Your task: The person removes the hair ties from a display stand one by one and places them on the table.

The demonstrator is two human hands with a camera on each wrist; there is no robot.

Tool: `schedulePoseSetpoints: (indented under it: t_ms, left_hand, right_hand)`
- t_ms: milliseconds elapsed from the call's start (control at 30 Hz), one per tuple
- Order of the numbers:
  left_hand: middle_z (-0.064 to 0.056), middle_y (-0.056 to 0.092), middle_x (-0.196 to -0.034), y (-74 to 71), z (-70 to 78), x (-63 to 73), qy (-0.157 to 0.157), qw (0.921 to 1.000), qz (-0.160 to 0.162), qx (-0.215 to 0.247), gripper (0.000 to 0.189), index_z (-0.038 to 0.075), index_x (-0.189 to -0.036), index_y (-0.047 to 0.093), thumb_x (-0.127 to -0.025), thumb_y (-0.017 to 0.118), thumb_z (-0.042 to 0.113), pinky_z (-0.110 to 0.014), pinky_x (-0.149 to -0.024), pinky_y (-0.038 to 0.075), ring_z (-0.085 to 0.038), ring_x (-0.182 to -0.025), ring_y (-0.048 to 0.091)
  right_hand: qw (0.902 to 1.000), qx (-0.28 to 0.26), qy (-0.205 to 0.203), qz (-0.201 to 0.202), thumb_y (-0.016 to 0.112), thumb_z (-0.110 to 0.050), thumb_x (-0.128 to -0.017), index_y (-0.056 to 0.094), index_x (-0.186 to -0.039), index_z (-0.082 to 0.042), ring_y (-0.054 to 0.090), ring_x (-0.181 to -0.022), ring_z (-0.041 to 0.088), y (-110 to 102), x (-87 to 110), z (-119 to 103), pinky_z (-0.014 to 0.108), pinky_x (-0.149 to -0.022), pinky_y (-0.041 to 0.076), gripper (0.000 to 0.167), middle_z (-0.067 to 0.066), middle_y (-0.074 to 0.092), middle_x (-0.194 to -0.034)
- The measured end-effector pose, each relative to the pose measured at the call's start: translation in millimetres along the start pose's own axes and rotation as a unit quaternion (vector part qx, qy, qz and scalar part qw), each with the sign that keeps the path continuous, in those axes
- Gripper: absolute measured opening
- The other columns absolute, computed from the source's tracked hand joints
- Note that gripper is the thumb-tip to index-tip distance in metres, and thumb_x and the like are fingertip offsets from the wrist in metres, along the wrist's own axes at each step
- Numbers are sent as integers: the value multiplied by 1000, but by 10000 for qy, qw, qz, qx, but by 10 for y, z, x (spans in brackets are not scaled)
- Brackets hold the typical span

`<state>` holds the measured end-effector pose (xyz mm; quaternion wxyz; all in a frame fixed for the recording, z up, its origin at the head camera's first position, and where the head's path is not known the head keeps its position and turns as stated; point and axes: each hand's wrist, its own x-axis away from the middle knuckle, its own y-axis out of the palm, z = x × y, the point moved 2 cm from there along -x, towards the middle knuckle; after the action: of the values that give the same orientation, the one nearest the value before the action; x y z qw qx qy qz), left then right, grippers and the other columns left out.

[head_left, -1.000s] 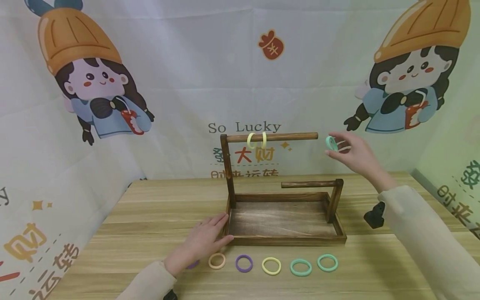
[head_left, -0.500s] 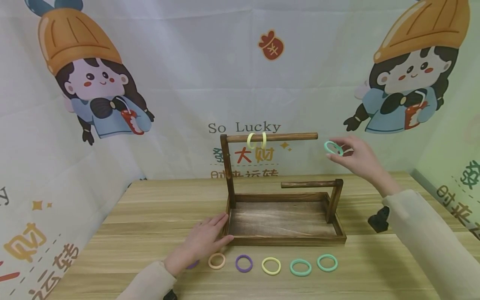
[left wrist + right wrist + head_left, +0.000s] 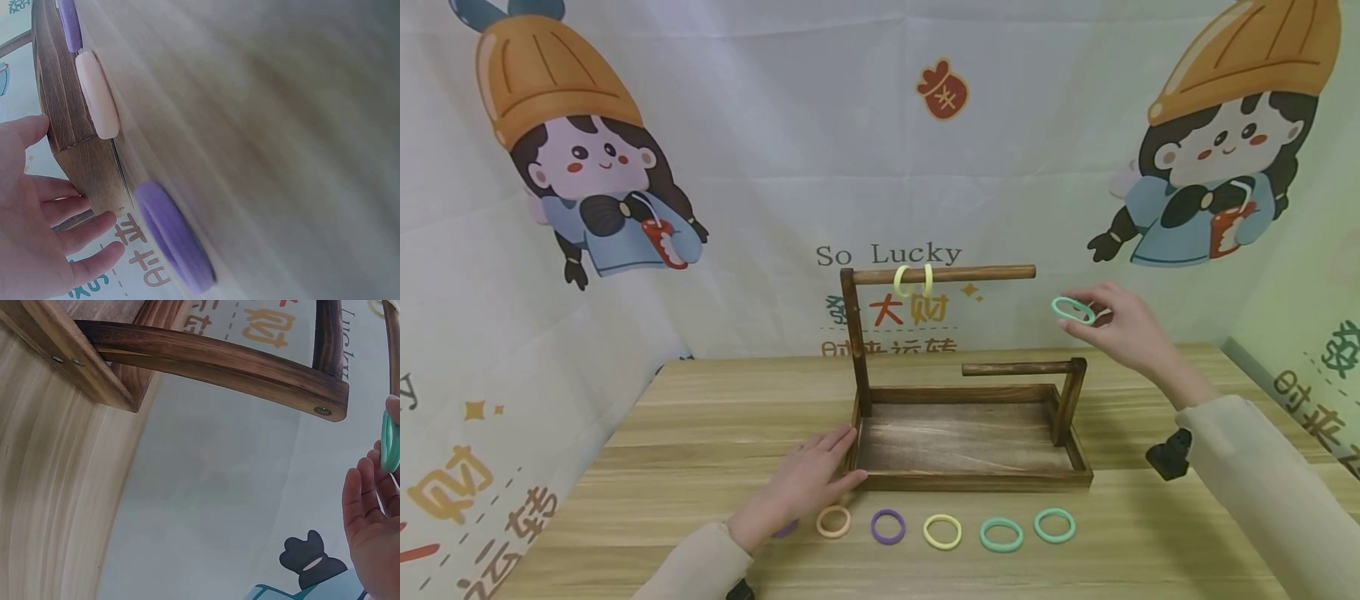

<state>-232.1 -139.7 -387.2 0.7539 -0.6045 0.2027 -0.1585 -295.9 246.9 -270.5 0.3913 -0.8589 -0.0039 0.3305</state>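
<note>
Head view, with the wrist views agreeing. Right hand [image 3: 1123, 329]: I am pinching one green ring [image 3: 1070, 319] between thumb and fingers, holding it in the air, right of and a little below the free end of the upper bar [image 3: 981, 273], apart from it. Its hole is facing more upward than toward that end, as far as I am judging. Left hand [image 3: 808, 475]: fingers extending, touching the left end of the tray [image 3: 973, 482], gripping nothing; probably steadying.

Upper bar: carrying two yellow rings [image 3: 928, 287], hanging near each other. Lower bar [image 3: 1015, 369]: pointing left from its short post [image 3: 1070, 404] at the tray's right end.

Before the tray, lying flat on the surface [image 3: 715, 425], left to right: one purple ring [image 3: 786, 529], my left wrist partly hiding it; one peach ring [image 3: 834, 536]; a second purple ring [image 3: 888, 542]; one yellow ring [image 3: 942, 547]; two green rings [image 3: 1002, 548].

Step in hand, by my judgement: aligning the held ring, which is not yet encircling either bar. Next move: for the upper bar, calling for turning the hole toward its end, raising slightly, then passing leftward; for the lower, approaching from its left. Which bar I am favouring, I cannot tell.
</note>
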Motion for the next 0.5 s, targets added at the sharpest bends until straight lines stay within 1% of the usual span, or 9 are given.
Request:
schedulePoseSetpoints:
  t_ms: [167,500]
  left_hand:
    - [-16,35,-135,0,0,3,21,10000,7,-25,63,-1,-132,38,-88,49,43,-58,-90,29,-43,-113,38]
    - [-15,34,-136,11,-7,0,-15,10000,20,16,64,0,-132,37,-87,48,44,-58,-91,28,-43,-114,37]
  right_hand:
    - [10000,21,-58,-27,66,-11,-79,59,-107,5,50,-73,18,19,62,5,11,-60,43,33,12,52,-85]
    - [9997,0,-257,-9,67,-8,-77,60,-106,3,50,-73,16,34,181,-21,12,-61,44,32,6,53,-85]
